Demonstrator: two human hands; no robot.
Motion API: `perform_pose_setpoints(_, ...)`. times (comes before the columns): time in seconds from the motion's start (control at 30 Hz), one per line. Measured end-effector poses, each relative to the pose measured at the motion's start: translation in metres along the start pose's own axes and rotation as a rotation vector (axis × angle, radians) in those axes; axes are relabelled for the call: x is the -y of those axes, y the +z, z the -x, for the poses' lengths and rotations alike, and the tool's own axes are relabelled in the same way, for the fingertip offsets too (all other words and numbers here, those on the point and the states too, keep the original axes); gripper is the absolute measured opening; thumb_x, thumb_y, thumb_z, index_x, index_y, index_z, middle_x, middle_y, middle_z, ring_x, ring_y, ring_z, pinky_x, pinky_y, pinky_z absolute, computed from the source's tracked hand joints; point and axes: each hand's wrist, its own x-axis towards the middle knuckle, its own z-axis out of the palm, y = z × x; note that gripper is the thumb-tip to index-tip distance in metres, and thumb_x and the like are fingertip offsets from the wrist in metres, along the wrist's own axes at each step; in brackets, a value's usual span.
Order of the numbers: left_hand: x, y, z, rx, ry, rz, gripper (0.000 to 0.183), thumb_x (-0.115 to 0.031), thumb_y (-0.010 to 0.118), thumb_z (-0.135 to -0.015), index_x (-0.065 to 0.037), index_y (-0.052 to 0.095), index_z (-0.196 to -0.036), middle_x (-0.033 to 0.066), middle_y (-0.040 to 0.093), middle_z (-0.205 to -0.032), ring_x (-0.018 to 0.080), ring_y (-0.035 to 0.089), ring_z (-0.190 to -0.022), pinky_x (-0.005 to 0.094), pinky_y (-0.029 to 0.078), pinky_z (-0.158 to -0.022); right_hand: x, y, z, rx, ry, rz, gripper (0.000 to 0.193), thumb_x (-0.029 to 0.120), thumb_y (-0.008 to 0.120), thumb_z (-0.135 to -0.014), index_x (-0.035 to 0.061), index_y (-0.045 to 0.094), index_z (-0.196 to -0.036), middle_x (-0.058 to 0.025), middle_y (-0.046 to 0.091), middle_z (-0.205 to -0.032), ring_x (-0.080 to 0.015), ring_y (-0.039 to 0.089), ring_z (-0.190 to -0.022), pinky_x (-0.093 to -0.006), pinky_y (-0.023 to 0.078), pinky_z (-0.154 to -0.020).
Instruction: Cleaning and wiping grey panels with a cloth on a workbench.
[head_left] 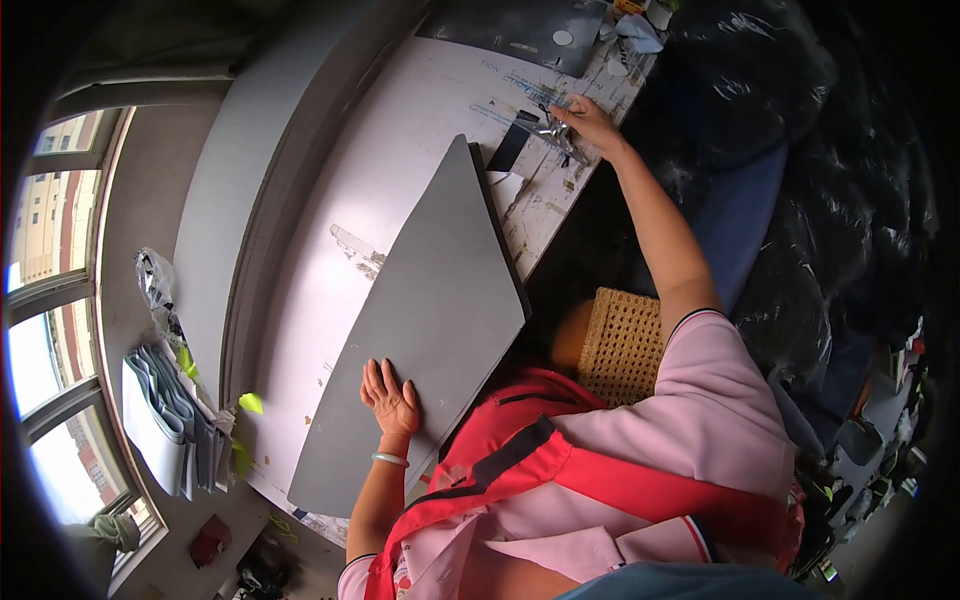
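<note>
My left hand (389, 398) lies flat with its fingers spread on a large grey sheet (430, 290), which has a pointed far corner. The sheet rests at an angle on the pale worktable (310, 260) and reaches back to my red apron. My right arm stretches to the table's far right edge. There my right hand (592, 122) has its fingers closed on a silver metal tool (552, 132), whose exact kind I cannot make out. A dark strip (510, 146) and a white scrap (505, 187) lie beside the tool.
A dark flat sheet (520, 35) lies at the table's far end. A long grey stack of sheets (250, 160) runs along the left by the windows. Folded grey material (165, 420) hangs near the wall. Black plastic (750, 90) covers things on the right, near a woven seat (622, 345).
</note>
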Motion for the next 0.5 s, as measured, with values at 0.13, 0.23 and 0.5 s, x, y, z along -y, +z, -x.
perform_pose_setpoints(0.13,0.004,-0.005,0.006,0.051,-0.034,-0.054,0.065,-0.034,0.046,-0.094,-0.004,0.028,-0.149,0.0203,0.020,-0.156,0.0360,0.015,-0.146,0.0496,0.010,-0.116,0.004,-0.051,-0.064,-0.393,-0.166,0.311,0.076,0.055,0.073,-0.078,0.0002,0.056,-0.127,-0.0199,0.061,-0.121,-0.0322,0.060,-0.112,-0.0388,0.048,-0.093)
perform_pose_setpoints(0.23,0.000,-0.008,0.004,0.106,-0.047,-0.060,0.064,-0.033,0.046,-0.095,-0.003,0.027,-0.149,0.0215,0.019,-0.155,0.0371,0.015,-0.145,0.0505,0.009,-0.116,-0.008,-0.115,-0.123,-0.608,-0.155,0.704,0.057,0.042,0.065,-0.087,0.0055,0.055,-0.130,-0.0193,0.057,-0.130,-0.0393,0.055,-0.117,-0.0460,0.045,-0.097)
perform_pose_setpoints(0.5,-0.022,-0.019,0.003,0.132,-0.132,-0.087,0.065,-0.027,0.045,-0.093,0.000,0.024,-0.149,0.0225,0.017,-0.156,0.0380,0.012,-0.146,0.0500,0.008,-0.119,-0.047,-0.161,-0.228,-0.351,-0.041,1.132,0.064,0.044,0.053,-0.093,0.0189,0.033,-0.148,-0.0187,0.053,-0.137,-0.0415,0.049,-0.126,-0.0501,0.040,-0.102)
